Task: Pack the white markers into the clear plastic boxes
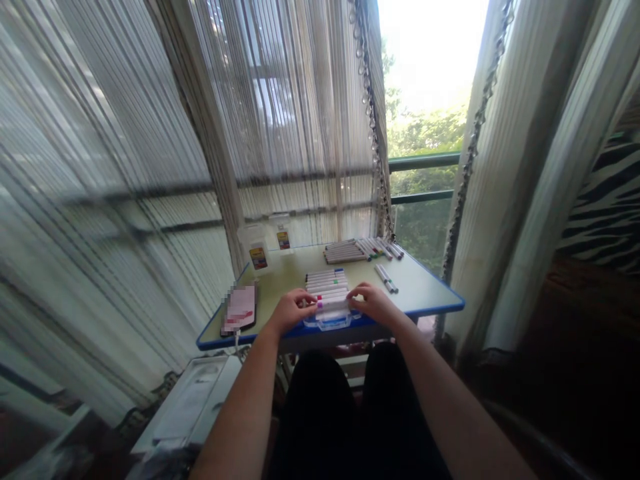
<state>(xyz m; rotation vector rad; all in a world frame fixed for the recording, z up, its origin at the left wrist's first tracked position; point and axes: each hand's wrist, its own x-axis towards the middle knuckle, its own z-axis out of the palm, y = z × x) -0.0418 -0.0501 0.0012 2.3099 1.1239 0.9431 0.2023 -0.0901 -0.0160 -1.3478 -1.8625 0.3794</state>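
A clear plastic case (334,324) with a handle lies at the near edge of the table. A row of white marker pens (326,283) lies side by side in it, some with blue, green or red ends. My left hand (294,312) is closed at the left end of the nearest pens, its fingertips on a purple-ended marker pen (331,304). At the other end of that pen, my right hand (374,303) pinches with thumb and fingers. Fine contact at the fingertips is too small to see clearly.
More marker pens (349,251) lie in a pile at the back, and a few loose pens (387,279) sit to the right. Two clear packages (259,257) stand at the back left. A phone (240,308) with a cable lies left, above a white box (193,393).
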